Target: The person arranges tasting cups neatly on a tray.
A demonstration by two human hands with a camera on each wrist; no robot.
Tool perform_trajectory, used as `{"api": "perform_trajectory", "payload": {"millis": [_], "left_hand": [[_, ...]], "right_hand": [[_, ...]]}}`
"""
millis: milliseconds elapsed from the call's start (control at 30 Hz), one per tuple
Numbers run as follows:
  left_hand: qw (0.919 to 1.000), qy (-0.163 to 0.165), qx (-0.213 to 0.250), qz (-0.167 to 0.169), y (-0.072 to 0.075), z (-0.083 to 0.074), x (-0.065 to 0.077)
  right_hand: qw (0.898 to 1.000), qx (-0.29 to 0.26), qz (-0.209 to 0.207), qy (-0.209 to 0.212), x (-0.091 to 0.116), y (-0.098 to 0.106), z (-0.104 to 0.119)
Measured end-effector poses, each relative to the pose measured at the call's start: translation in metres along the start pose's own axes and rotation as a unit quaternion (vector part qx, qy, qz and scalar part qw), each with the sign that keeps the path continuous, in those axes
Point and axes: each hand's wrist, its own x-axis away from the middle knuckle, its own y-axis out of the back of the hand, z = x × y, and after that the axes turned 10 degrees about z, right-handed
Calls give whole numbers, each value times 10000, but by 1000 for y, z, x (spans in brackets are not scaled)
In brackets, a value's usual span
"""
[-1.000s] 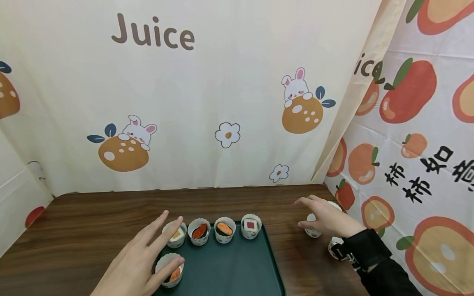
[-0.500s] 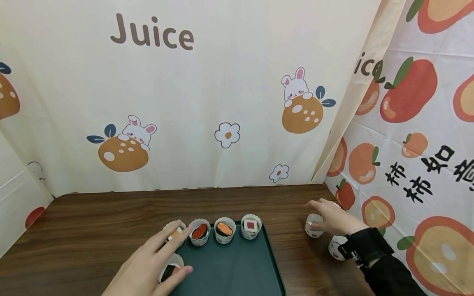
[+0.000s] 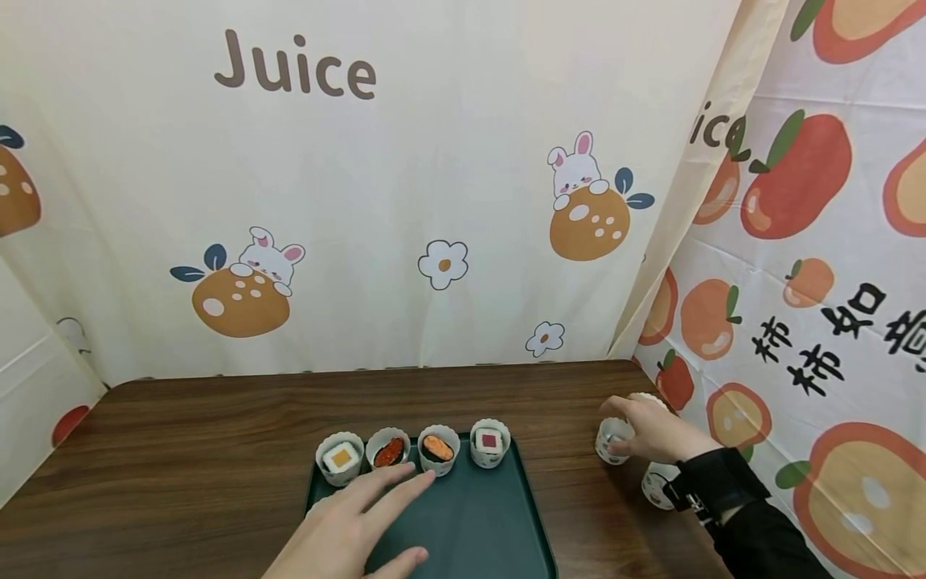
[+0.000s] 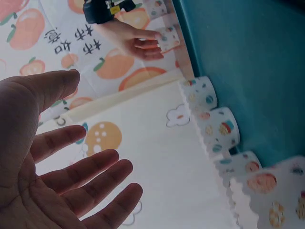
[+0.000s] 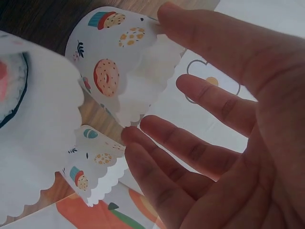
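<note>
My left hand hovers over the left part of a dark green tray, fingers spread and holding nothing. Along the tray's far edge stand paper cups with toy sushi: one with a yellow-centred roll, one with red topping, one with orange topping and one with a dark-red-centred roll. My right hand is at a printed paper cup right of the tray. Its thumb meets the cup's edge and its loosely bent fingers lie near the scalloped rim. Whether it grips is unclear; this cup's contents are hidden.
Near my right wrist stands another paper cup, and a further cup is behind the right hand. The brown wooden table ends at a cream curtain; a fruit-print cloth hangs at the right.
My left hand has moved right and nearer over the tray, uncovering the yellow-centred roll's cup and mostly covering the nearer left cup. My right hand has come down to the printed cup.
</note>
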Motion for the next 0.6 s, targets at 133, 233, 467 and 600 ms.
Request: {"api": "perform_trajectory", "payload": {"millis": [133,233,467,600], "left_hand": [[9991,-350,63,-221,-2,-3,-4],[9984,-486,142,-261,-3,-4,-7],[9982,-403,402,-167,-5,-7,-10],[9978,-325,581,-12,-7,-9,-11]], "right_hand": [[9998,-161,69,98,-1,-1,0],[9997,-181,82,174,-2,-2,-1],[9996,-133,145,181,-4,-1,-1],[9996,-122,180,168,-5,-2,-2]]}}
